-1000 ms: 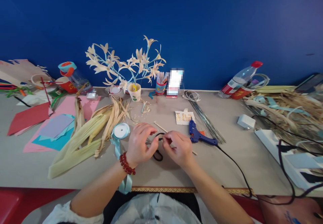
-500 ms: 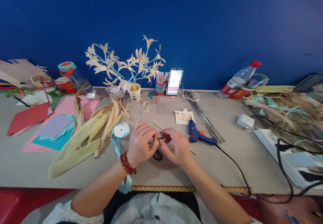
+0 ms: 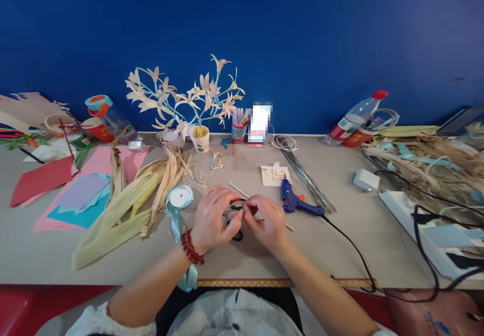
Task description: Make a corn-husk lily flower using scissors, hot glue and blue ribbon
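Both my hands meet over the middle of the table. My left hand (image 3: 217, 218), with red beads at the wrist, has its thumb and fingers curled in toward the right fingertips. My right hand (image 3: 266, 220) is closed in a pinch. What the fingertips hold is too small and covered to make out. A black loop (image 3: 237, 204) shows between the hands, and a second black loop (image 3: 238, 235) lies below them; I cannot tell whether they belong together. A light-blue ribbon roll (image 3: 180, 197) lies left of my left hand. The blue glue gun (image 3: 300, 202) rests right of my right hand.
Corn husks (image 3: 126, 215) and coloured paper (image 3: 81, 194) cover the left side. Husk flowers (image 3: 204, 86) stand in a paper cup (image 3: 199, 139) at the back. Metal wires (image 3: 310, 184), a bottle (image 3: 355, 119) and a power strip (image 3: 412, 230) with cords are on the right.
My left thumb and fingers have spread slightly apart, showing more of the upper black loop. The right hand keeps its pinch. The whole view has shifted a little.
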A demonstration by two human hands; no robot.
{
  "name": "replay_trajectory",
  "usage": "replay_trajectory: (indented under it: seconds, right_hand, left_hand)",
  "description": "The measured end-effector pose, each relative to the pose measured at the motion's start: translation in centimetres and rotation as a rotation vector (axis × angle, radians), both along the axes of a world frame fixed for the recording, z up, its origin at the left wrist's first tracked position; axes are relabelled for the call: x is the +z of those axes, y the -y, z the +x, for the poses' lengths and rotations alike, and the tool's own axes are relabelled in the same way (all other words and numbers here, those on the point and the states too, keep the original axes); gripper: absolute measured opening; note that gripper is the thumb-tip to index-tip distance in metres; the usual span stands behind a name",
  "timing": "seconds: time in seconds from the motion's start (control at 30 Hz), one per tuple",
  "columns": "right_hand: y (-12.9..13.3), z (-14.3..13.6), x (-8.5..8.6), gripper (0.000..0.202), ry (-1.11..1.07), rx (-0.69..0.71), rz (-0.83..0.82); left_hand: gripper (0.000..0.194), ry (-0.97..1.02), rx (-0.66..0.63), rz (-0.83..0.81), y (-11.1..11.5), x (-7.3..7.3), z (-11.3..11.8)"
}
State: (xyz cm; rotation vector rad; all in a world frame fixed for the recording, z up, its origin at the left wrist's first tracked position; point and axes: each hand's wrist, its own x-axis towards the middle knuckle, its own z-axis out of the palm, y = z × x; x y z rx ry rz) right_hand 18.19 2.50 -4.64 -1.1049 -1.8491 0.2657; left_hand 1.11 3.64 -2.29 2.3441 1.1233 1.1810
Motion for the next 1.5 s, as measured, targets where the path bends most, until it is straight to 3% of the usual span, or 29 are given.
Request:
replay_trajectory:
  seconds: [0.3,0.47,0.57,0.97,1.2,1.27,1.43,1.5]
  right_hand:
    - [0.3,-0.2,-0.1,0.008,-0.044,0.045,0.021]
    - [0.0,0.4,-0.1,0.009,-0.078,-0.022,0.026]
    - [0.0,0.4,-0.3,0.009,-0.067,-0.037,-0.005]
    - [0.0,-0.2,-0.1,0.003,-0.003,0.057,-0.13]
    - [-0.6,1.4,-0.4,0.01,-0.085,-0.121,-0.101]
    - [-0.7,1.6,-0.1,0.013,-0.224,-0.047,-0.21]
    - [-0.6,0.7,0.6,0.025,-0.772,0.505,-0.86]
    - [-0.6,0.5,0.6,0.027,-0.875,0.615,-1.012]
  left_hand:
    - [0.01,0.064,0.004,-0.024,0.2,-0.9,0.2]
    - [0.01,0.146,0.099,-0.076,-0.1,-1.2,-0.7]
    - [0.004,0.163,0.06,-0.097,-0.1,-0.9,-0.7]
    - [0.01,0.021,-0.017,-0.021,-0.2,-0.7,0.0]
    - [0.012,0.064,0.036,0.04,-0.2,-0.9,-0.1]
    - [0.013,0.05,0.036,0.079,-0.2,-1.0,-0.3]
    - [0.021,-0.009,0.017,0.219,-0.3,-1.2,-1.1]
    - [0.027,0.003,0.01,0.258,-0.4,-1.4,-1.3]
